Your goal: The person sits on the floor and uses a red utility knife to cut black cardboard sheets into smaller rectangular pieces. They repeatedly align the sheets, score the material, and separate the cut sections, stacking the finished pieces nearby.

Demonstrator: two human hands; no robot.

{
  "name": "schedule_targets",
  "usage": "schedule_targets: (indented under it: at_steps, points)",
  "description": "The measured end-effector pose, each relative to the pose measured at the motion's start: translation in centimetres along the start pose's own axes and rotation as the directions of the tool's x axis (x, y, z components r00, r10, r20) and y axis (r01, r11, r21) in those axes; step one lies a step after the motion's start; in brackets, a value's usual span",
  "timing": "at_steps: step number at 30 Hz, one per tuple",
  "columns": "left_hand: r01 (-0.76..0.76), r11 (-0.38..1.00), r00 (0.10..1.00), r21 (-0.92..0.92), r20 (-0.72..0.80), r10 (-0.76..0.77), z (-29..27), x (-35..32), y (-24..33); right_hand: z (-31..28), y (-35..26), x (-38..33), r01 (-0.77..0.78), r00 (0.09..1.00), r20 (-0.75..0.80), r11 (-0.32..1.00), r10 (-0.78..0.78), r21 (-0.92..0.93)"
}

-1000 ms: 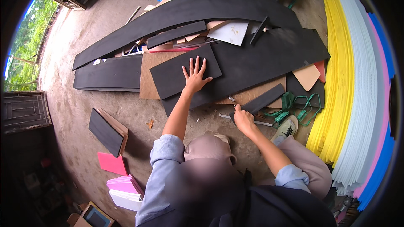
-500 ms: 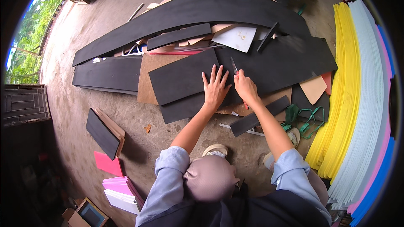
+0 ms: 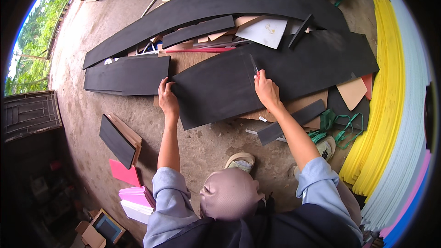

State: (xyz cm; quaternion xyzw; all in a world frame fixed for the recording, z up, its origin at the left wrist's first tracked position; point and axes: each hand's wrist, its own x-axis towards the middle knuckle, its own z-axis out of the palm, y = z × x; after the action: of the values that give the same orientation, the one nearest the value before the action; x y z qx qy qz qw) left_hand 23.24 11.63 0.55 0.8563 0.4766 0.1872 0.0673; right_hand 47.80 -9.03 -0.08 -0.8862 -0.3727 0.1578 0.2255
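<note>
A large black foam sheet (image 3: pixel 275 71) lies on a brown board (image 3: pixel 193 60) on the concrete floor. My left hand (image 3: pixel 167 97) grips the sheet's left edge, fingers curled over it. My right hand (image 3: pixel 266 90) rests on the sheet near its middle, holding a thin cutting blade (image 3: pixel 254 64) whose tip touches the black surface. Both forearms reach forward from light blue sleeves.
A long curved black strip (image 3: pixel 220 4) arcs across the back. Black offcuts (image 3: pixel 126 74) lie left, a narrow black strip (image 3: pixel 291 121) near my right arm. Yellow, white and pink foam sheets (image 3: pixel 390 105) stack at the right. Pink pieces (image 3: pixel 133 188) sit lower left.
My left hand slid from the sheet's middle to its left edge. My right hand moved up onto the sheet with the blade. The view shifted closer over the sheet.
</note>
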Motion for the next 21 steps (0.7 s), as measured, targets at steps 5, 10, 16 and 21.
schedule_targets:
  at_steps: [5,10,16,21]
  points:
    - [-0.216,0.952,0.975,-0.215,0.004,0.222,0.9,3.4,6.2,-0.2,0.3,-0.1,-0.030,0.999,-0.012,0.999,0.030,0.012]
    - [-0.473,0.843,0.804,-0.256,0.266,0.532,4.6,4.9,13.7,-1.1,0.3,-0.7,-0.041,0.999,-0.022,0.998,0.042,0.040]
    - [-0.497,0.856,0.789,-0.145,0.335,0.515,6.8,5.4,15.5,-2.4,2.0,-3.3,-0.059,0.998,0.011,0.998,0.059,0.017]
    - [-0.468,0.884,0.786,0.012,0.464,0.410,5.2,3.8,17.9,-3.9,3.2,-6.6,-0.094,0.995,-0.047,0.995,0.093,-0.023]
